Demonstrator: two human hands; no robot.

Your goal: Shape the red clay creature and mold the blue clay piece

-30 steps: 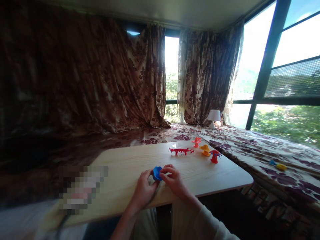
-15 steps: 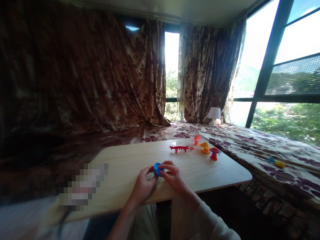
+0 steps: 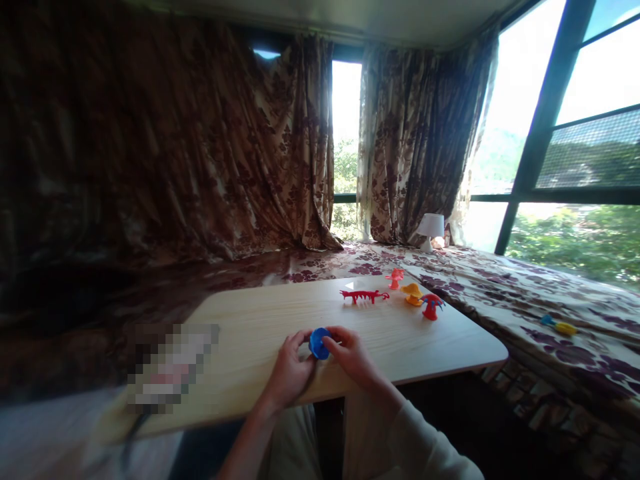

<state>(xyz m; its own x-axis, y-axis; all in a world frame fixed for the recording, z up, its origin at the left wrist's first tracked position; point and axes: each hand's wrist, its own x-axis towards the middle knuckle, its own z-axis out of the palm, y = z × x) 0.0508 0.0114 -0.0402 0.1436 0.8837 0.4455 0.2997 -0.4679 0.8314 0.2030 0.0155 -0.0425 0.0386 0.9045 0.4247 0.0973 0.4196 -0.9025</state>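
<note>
A small blue round toy piece [image 3: 318,345], shaped like a shallow cup or disc, is held between both hands over the near part of the table. My left hand [image 3: 291,363] grips its left edge between thumb and fingers. From the right, my right hand [image 3: 353,357] pinches it, with the thumb on its face. Farther back on the table stand a red long-bodied toy [image 3: 364,297] with several legs, a pinkish-red toy figure [image 3: 395,278], a yellow toy [image 3: 412,294] with a domed top and a red toy with blue parts [image 3: 431,307].
The pale wooden table [image 3: 250,313] has rounded corners. A pixelated object [image 3: 173,367] with a dark cable lies at its left. Floral fabric [image 3: 480,287] spreads behind and to the right, carrying a yellow-and-blue toy [image 3: 565,328] and a white lamp [image 3: 431,227].
The blue piece has turned so that more of its round face shows toward me. My right thumb now rests on that face. The toys behind stay in place.
</note>
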